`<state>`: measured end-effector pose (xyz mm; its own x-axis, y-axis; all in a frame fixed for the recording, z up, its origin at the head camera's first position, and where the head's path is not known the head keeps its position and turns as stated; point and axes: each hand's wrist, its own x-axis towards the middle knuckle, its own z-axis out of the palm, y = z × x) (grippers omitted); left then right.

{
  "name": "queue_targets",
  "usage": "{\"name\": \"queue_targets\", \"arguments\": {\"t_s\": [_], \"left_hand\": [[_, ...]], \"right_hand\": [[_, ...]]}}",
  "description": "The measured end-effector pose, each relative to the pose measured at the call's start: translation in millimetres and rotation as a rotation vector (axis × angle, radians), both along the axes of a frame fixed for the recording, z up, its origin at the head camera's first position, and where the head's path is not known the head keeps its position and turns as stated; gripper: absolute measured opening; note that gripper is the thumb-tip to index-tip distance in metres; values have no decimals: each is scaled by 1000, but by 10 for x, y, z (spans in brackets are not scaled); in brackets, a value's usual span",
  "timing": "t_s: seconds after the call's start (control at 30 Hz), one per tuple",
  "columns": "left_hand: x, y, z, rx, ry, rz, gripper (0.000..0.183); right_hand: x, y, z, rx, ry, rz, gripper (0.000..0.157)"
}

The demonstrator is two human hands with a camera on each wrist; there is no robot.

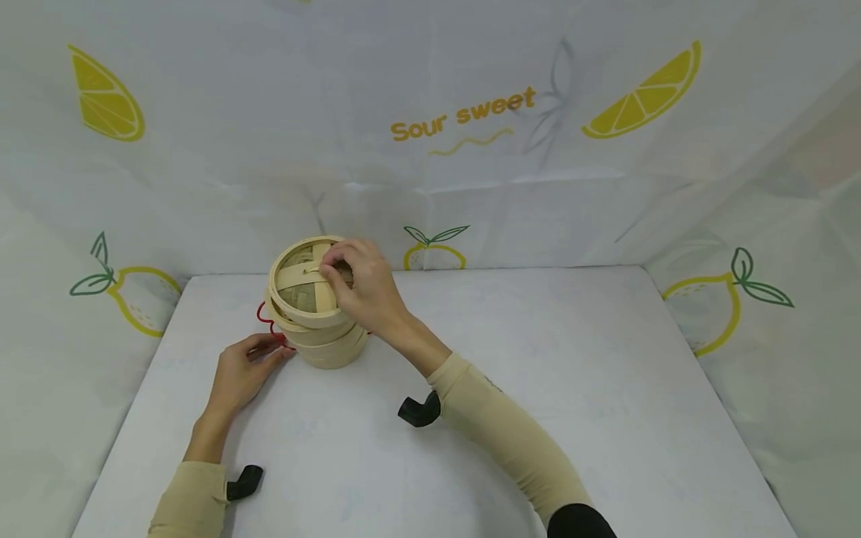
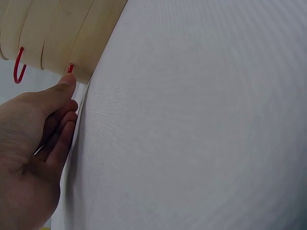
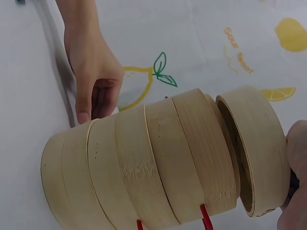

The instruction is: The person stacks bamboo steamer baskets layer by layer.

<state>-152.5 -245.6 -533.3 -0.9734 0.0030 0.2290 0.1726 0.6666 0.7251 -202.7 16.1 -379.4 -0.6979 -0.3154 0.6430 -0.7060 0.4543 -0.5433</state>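
Observation:
A bamboo steamer [image 1: 332, 353] of stacked tiers stands at the back left of the table. My right hand [image 1: 370, 288] pinches the small loop on top of its woven lid [image 1: 294, 278]. In the right wrist view the lid [image 3: 261, 153] tilts, with a gap on one side between its rim and the top tier [image 3: 204, 148]. My left hand [image 1: 235, 377] is low at the steamer's left side. Its thumb and fingers pinch the lower red handle [image 2: 70, 68], while an upper red handle [image 2: 19, 69] hangs free above.
A white cloth covers the table [image 1: 538, 359]. Right behind the steamer rises a white curtain [image 1: 269, 149] with lemon prints, and it also stands along both sides. Black curved pieces [image 1: 245, 483] stick out at the wrists.

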Motion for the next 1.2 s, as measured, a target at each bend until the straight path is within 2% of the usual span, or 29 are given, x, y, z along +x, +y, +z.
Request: {"name": "queue_targets", "arguments": {"t_s": [0.73, 1.2], "left_hand": [[-21, -30, -43, -7, 2, -3, 37], [-10, -13, -1, -17, -14, 2, 35]], "right_hand": [[-15, -237, 16, 80, -11, -15, 9], [5, -239, 0, 100, -28, -26, 9]]}}
